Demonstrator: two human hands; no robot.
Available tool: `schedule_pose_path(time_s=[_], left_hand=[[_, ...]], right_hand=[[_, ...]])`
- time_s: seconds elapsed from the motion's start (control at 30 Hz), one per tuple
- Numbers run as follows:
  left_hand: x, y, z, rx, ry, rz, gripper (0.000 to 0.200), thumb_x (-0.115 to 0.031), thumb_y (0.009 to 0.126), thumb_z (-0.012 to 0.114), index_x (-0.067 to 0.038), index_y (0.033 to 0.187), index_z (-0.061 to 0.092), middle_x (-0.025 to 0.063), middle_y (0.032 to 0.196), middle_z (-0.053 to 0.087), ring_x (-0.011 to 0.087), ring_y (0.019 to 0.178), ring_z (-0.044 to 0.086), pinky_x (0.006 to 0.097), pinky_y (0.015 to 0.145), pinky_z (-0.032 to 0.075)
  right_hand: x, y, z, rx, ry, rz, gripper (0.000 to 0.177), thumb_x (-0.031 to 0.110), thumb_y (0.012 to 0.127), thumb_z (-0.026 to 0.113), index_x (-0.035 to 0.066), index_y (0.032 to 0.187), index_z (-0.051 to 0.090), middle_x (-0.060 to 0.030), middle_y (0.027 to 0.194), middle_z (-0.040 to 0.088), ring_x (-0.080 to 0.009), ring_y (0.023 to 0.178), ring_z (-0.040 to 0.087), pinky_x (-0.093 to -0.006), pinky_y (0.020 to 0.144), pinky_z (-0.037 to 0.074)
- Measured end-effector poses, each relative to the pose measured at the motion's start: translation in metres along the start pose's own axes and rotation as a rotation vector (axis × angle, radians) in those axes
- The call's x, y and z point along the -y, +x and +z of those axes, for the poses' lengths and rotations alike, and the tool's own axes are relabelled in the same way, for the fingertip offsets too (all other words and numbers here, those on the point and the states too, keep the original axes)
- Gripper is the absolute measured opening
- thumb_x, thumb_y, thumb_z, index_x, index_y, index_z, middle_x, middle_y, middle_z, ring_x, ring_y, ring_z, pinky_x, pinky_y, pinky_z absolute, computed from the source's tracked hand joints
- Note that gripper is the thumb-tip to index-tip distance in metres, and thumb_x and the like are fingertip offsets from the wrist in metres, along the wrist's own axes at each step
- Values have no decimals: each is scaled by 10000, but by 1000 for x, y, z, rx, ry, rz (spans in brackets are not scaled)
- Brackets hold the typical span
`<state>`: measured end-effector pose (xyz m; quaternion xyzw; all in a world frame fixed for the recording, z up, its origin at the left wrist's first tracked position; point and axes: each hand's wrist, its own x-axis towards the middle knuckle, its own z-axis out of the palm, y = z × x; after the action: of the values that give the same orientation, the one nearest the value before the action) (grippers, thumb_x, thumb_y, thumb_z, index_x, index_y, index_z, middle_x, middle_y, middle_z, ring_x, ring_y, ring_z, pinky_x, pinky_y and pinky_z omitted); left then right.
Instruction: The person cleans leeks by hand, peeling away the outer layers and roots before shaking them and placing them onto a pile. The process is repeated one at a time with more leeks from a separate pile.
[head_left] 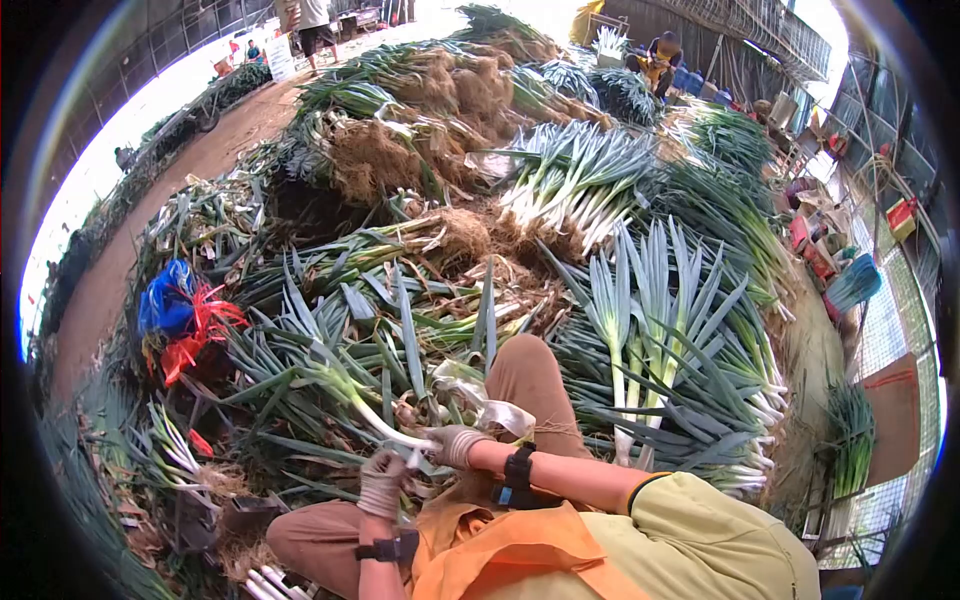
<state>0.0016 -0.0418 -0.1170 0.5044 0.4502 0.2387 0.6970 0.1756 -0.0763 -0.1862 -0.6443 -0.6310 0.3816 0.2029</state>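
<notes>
My right hand (455, 446), in a pale work glove, is closed on the white root end of a leek (375, 418). The leek's green leaves spread up and left over the pile. Just beside it, my gloved left hand (382, 484) is curled shut near the same end; a small whitish bit shows at its fingertips, too small to name. To the right of my knee lie several trimmed leeks (655, 330) with clean white stems. Untrimmed leeks (370, 255) with brown roots and dry leaves are heaped in front of me.
Red and blue plastic bags (180, 310) lie on the left. Farther off is a stack of white-stemmed leeks (585, 180). Along the right edge stand boxes and a cardboard sheet (890, 425). Another person (657, 62) sits at the back, and one stands at the upper left.
</notes>
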Motion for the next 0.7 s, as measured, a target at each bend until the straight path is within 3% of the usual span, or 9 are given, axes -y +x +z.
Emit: schedule_pose_path(time_s=[0.03, 0.1, 0.17, 0.23, 0.27, 0.33, 0.4, 0.5, 0.7], left_hand=[[-11, -15, 10, 87, 4, 17, 151, -122, 791, 506, -23, 690, 558, 36, 535, 532, 97, 414, 477, 217, 397, 387], [-27, -34, 16, 315, 240, 12, 136, -116, 789, 521, -3, 736, 573, 40, 602, 571, 93, 511, 536, 221, 471, 422], [-44, -46, 17, 529, 164, -85, 116, -82, 786, 520, 5, 798, 596, 45, 637, 586, 110, 569, 566, 222, 526, 445], [-36, -32, -6, 445, 45, -207, 154, -54, 796, 487, 12, 875, 602, 43, 650, 592, 125, 616, 586, 222, 574, 457], [-24, -15, -21, 218, 222, -131, 178, -118, 827, 459, -8, 899, 578, 59, 684, 597, 148, 583, 581, 250, 533, 464], [0, 28, -56, -213, -140, -291, 230, -286, 848, 418, -84, 887, 520, 64, 708, 580, 168, 553, 553, 315, 439, 457], [-15, 37, -48, -167, -627, -150, 343, -393, 857, 415, -64, 896, 506, 71, 803, 561, 186, 669, 561, 336, 533, 481], [-27, 53, -43, -26, -816, 63, 405, -378, 858, 444, -11, 1019, 507, 86, 869, 580, 186, 739, 573, 289, 614, 483], [-72, 64, -50, 173, -1076, 335, 360, -191, 861, 481, -30, 1177, 423, 93, 1002, 553, 136, 795, 562, 249, 659, 479]], right_hand=[[-16, 11, 16, 0, 3, -1, 339, 205, 722, 611, 48, 1018, 558, -119, 869, 619, -237, 733, 576, -316, 685, 456], [-49, 38, 50, -93, 959, -217, 298, 183, 785, 598, 24, 1034, 555, -38, 886, 620, -120, 708, 561, -257, 653, 455], [-28, 24, 29, -27, 945, -210, 299, 161, 784, 602, 20, 1044, 557, -23, 886, 615, -92, 726, 547, -244, 649, 449], [18, -9, -16, 103, 916, -195, 306, 117, 781, 609, 11, 1063, 560, 7, 888, 605, -35, 762, 520, -217, 643, 439], [44, -27, -45, 157, 872, -165, 257, 63, 782, 589, 24, 1036, 586, 0, 894, 606, -45, 802, 515, -216, 676, 437], [52, -38, -50, 153, 784, -281, 236, 54, 785, 571, 27, 1018, 596, -4, 880, 610, -56, 797, 522, -221, 688, 439], [70, -54, -58, 154, 669, -328, 219, 49, 787, 534, 28, 992, 606, -18, 859, 619, -85, 789, 538, -235, 722, 443], [69, -66, -43, 239, 788, -190, 198, 76, 823, 531, 18, 1001, 596, -20, 926, 609, -80, 820, 536, -218, 732, 444], [79, -91, -88, 323, 925, -260, 251, 135, 816, 573, 9, 1033, 579, -21, 913, 607, -66, 826, 531, -204, 729, 440]])
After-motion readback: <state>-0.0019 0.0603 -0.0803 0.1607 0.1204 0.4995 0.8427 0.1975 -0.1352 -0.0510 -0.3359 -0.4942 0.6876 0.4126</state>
